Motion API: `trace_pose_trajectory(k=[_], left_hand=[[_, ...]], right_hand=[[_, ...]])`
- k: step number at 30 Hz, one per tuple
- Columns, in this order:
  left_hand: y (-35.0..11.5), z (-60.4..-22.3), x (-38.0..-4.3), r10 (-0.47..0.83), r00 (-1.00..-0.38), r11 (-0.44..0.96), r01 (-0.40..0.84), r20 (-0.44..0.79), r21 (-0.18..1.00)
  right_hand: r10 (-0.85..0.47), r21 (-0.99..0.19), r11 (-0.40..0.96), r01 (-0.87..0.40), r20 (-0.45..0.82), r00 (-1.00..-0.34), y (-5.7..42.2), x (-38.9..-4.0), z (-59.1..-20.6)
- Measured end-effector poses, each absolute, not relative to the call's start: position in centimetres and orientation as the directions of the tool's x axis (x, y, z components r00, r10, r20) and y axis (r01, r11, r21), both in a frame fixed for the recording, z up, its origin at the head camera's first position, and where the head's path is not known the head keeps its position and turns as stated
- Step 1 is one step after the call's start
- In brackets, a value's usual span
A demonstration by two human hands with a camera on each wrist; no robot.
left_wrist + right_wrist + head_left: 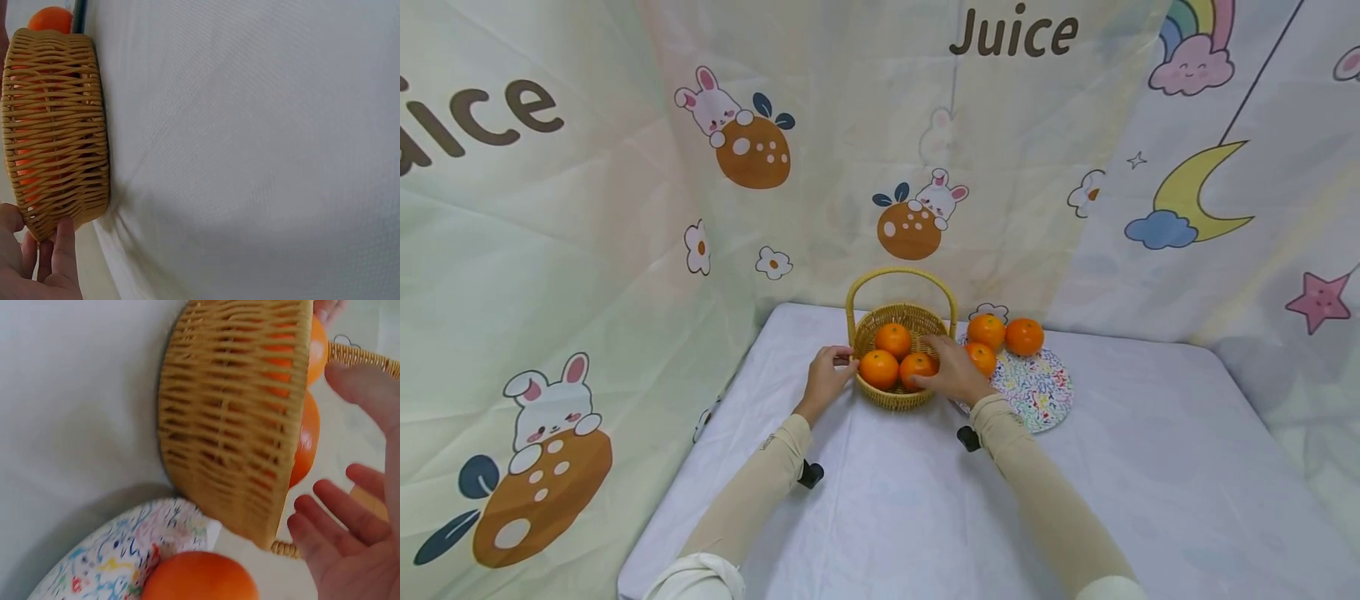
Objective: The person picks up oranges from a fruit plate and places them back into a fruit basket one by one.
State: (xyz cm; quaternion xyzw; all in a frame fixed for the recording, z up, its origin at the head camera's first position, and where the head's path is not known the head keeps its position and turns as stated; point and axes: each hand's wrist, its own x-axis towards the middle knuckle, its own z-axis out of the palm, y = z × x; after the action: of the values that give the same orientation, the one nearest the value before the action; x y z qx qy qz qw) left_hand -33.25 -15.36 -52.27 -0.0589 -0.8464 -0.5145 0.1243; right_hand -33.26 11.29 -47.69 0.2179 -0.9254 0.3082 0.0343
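Observation:
A yellow wicker basket with a tall arched handle stands on the cloth-covered table. Inside it lie three oranges, one at the back, another at front left and the third at front right. My left hand grips the basket's left side, its thumb by the rim and the fingers against the woven wall. Over the right rim is my right hand, beside the front right orange. Its fingers are spread and relaxed, with nothing held between them.
Right of the basket lies a round plate with multicoloured speckles. Three more oranges sit at its back left: one at the back, one farther right and one in front. A printed curtain hangs behind the table.

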Motion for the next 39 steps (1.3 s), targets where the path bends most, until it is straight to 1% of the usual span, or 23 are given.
trace_pose_trajectory(k=[4, 7, 9, 15, 19, 24, 28, 33, 39], left_hand=[[-15.3, -52.3, -33.3, -0.028, -0.962, 0.464, 0.228, 0.271, 0.856], [-15.3, -52.2, -33.3, -0.028, -0.962, 0.467, 0.227, 0.271, 0.855], [-15.3, -52.2, -33.3, -0.031, -0.963, 0.466, 0.224, 0.269, 0.856], [-15.5, -52.2, -33.4, -0.030, -0.958, 0.461, 0.238, 0.284, 0.855], [-15.7, -52.4, -33.3, -0.027, -0.958, 0.451, 0.244, 0.287, 0.858], [-15.7, -52.6, -33.2, -0.033, -0.963, 0.441, 0.225, 0.266, 0.869], [-15.6, -52.6, -33.2, -0.032, -0.961, 0.438, 0.234, 0.275, 0.868], [-15.6, -52.5, -33.2, -0.039, -0.959, 0.428, 0.236, 0.279, 0.872], [-15.5, -52.5, -33.2, -0.038, -0.959, 0.420, 0.239, 0.280, 0.875]], right_hand=[[-0.431, -0.587, 0.658, -0.471, 0.220, -0.875, 12.6, -32.9, -47.7], [-0.425, -0.625, 0.613, -0.483, 0.254, -0.869, 13.8, -32.5, -47.9], [-0.404, -0.628, 0.599, -0.497, 0.299, -0.865, 14.7, -32.5, -48.3], [-0.240, -0.604, 0.622, -0.498, 0.458, -0.856, 17.5, -32.7, -50.2], [-0.118, -0.638, 0.623, -0.451, 0.494, -0.862, 18.8, -32.7, -51.7], [0.004, -0.696, 0.606, -0.385, 0.486, -0.874, 19.8, -32.8, -53.6], [0.054, -0.729, 0.582, -0.361, 0.477, -0.877, 20.1, -33.0, -54.4], [0.084, -0.779, 0.539, -0.320, 0.427, -0.900, 20.2, -33.1, -54.6], [0.090, -0.821, 0.513, -0.250, 0.341, -0.936, 19.6, -33.4, -54.8]])
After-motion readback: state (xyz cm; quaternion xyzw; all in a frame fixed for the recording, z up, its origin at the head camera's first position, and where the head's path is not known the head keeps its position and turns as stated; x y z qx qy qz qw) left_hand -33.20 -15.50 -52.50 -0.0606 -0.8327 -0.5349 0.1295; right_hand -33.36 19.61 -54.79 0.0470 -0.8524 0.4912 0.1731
